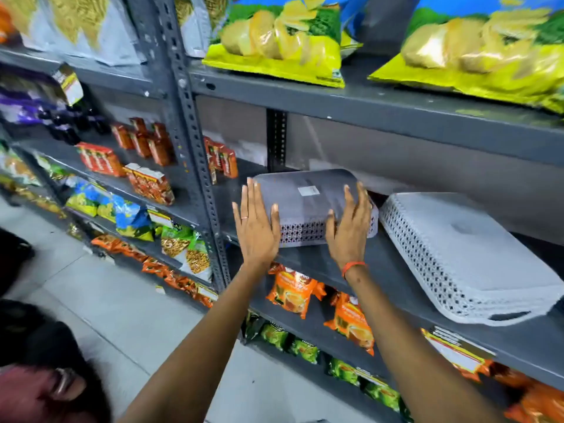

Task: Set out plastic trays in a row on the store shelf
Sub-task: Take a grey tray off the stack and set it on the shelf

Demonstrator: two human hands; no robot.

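Note:
An upside-down grey plastic tray (305,193) with lattice sides and a white sticker lies on the grey metal shelf (381,270). My left hand (255,227) rests flat against its left side, fingers spread. My right hand (348,227) presses flat against its right front, fingers spread, an orange band on the wrist. To the right on the same shelf sits a stack of upside-down grey lattice trays (464,254), close beside the first tray, with a narrow dark gap between them.
A perforated steel upright (195,141) stands left of the tray. Small red packets (222,160) sit behind at left. Yellow chip bags (280,47) lie on the shelf above. Orange packets (293,291) fill the shelf below. A person's head (36,389) is at lower left.

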